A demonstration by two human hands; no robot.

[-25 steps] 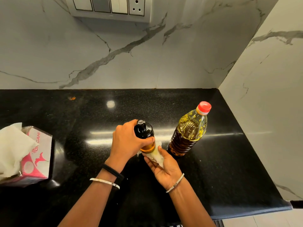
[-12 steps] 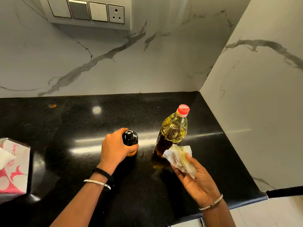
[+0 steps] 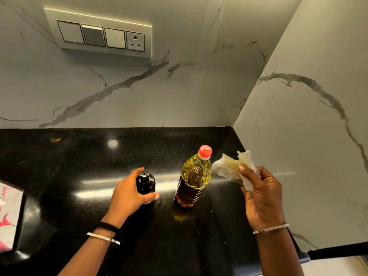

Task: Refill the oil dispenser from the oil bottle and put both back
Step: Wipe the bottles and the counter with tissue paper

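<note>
Put-back stage; both upright on counter (image 3: 79, 156).
L hand (image 3: 127, 196) wrapped round oil dispenser (image 3: 146, 183), just beside capped oil bottle (image 3: 194, 180); R hand (image 3: 262, 196) pinching oily tissue (image 3: 231, 166). Drop tissue first, grip low w/ dry fingers.

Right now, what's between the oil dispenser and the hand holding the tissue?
The oil bottle stands upright between the oil dispenser and the right hand holding the tissue, in the head view.

On the desk (image 3: 79, 156) we find the oil dispenser (image 3: 145, 183) standing left of the oil bottle (image 3: 194, 182), near but apart. Our left grip (image 3: 127, 196) wraps the dispenser from its left. Our right grip (image 3: 262, 198), right of the bottle, holds a tissue (image 3: 229, 166). A tissue box (image 3: 10, 214) sits far left, and a switch panel (image 3: 101, 35) is on the wall behind.
</note>
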